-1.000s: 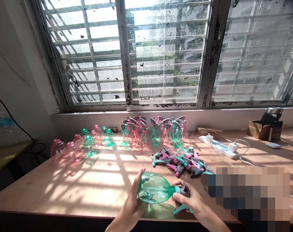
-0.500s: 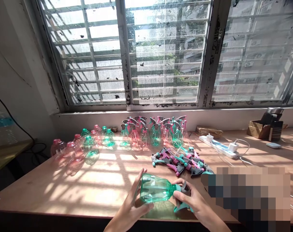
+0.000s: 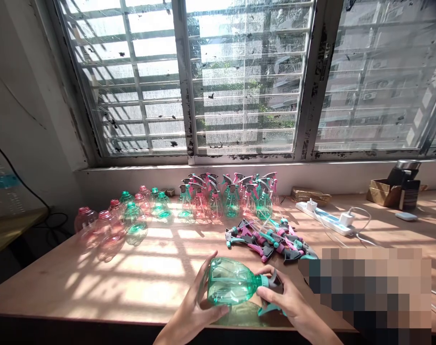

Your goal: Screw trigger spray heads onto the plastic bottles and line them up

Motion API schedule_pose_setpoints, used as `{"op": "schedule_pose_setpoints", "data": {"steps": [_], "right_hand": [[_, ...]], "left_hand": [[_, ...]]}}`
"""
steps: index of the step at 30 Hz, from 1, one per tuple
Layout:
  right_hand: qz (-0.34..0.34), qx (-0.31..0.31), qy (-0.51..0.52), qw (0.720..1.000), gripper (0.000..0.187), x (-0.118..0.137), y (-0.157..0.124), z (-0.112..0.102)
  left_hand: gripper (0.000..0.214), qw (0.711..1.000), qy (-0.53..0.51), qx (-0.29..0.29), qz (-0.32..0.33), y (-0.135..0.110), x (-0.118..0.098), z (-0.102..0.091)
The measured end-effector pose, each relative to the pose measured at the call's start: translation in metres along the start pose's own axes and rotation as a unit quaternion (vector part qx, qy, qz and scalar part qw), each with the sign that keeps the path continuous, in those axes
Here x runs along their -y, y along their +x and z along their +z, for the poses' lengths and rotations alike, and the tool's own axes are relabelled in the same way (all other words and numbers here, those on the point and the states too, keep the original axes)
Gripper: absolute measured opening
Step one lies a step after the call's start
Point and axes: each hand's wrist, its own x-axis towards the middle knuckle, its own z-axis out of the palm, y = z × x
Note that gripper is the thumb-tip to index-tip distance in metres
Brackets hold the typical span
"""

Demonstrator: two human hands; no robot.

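A clear green plastic bottle (image 3: 229,286) lies sideways just above the near edge of the wooden table (image 3: 95,282). My left hand (image 3: 194,314) wraps round its base, thumb up along the far side. My right hand (image 3: 288,302) closes on the grey and teal trigger sprayer head (image 3: 273,287) seated at the bottle's neck. A loose heap of pink, teal and grey trigger heads (image 3: 270,237) lies just beyond my right hand.
Bottles with sprayers (image 3: 228,196) stand in rows under the window. Capless pink and green bottles (image 3: 120,220) sit at the left. A white power strip (image 3: 325,218) with cables and a brown box (image 3: 383,191) lie at the right. A blurred patch covers the near right.
The bottle has turned slightly in my hands and my left fingers have shifted further under its base. My right hand stays on the sprayer head.
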Motion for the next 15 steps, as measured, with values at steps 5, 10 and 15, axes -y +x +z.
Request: {"op": "schedule_pose_setpoints", "data": {"steps": [5, 10, 15], "right_hand": [[0.007, 0.003, 0.001, 1.000, 0.043, -0.0009, 0.0019, -0.0035], [0.009, 0.014, 0.008, 1.000, 0.046, -0.0036, 0.0020, -0.0033], [-0.002, 0.019, 0.002, 1.000, 0.043, -0.0015, 0.0016, -0.0025]], "left_hand": [[0.093, 0.999, 0.035, -0.015, -0.016, -0.0012, 0.0069, -0.0031], [0.105, 0.999, 0.024, -0.027, -0.019, -0.0016, 0.0086, -0.0043], [0.110, 0.999, 0.004, -0.006, -0.032, -0.0004, 0.0066, -0.0045]]}}
